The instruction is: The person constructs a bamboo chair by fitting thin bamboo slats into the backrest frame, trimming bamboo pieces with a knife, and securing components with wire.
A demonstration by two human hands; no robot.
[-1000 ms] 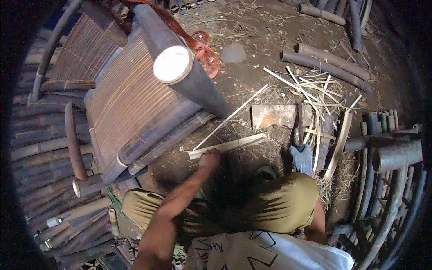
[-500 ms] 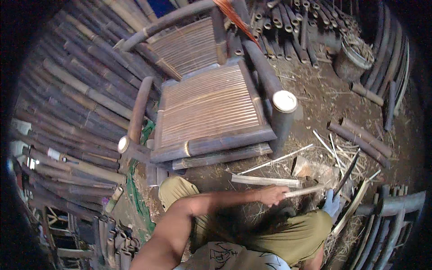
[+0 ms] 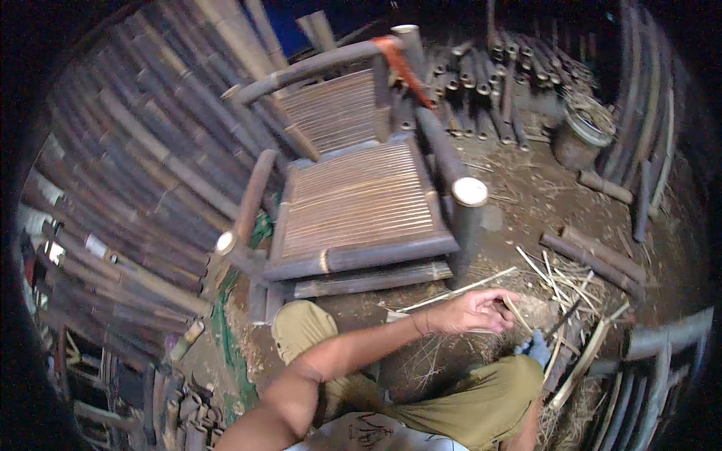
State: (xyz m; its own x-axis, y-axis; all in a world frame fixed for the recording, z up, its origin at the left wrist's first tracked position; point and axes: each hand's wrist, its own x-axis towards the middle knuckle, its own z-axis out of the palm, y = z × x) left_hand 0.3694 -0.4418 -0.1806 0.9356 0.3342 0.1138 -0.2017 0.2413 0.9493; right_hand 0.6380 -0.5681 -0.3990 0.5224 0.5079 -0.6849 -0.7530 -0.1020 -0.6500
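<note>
My left hand (image 3: 479, 310) reaches across my knees to the right, low over the dirt floor. Its fingers curl around a thin pale bamboo strip (image 3: 514, 310) at the edge of a loose pile of bamboo strips (image 3: 560, 282). A flat bamboo slat (image 3: 400, 316) lies under my wrist, and a long thin stick (image 3: 459, 290) runs just beyond it. A bamboo chair (image 3: 353, 203) with a slatted seat stands right in front of me. My right hand is hidden below my right knee.
Dark bamboo poles (image 3: 143, 173) are stacked along the left. Cut bamboo tubes (image 3: 489, 83) lean at the back, beside a round bucket (image 3: 579, 135). Short dark bamboo logs (image 3: 594, 259) lie on the right, with a bamboo frame (image 3: 662, 353) at the lower right. A small blue object (image 3: 536, 348) sits by my knee.
My left hand has moved rightward from the flat slat to the pile of thin strips and closed on one. My head has turned, bringing the chair to the centre.
</note>
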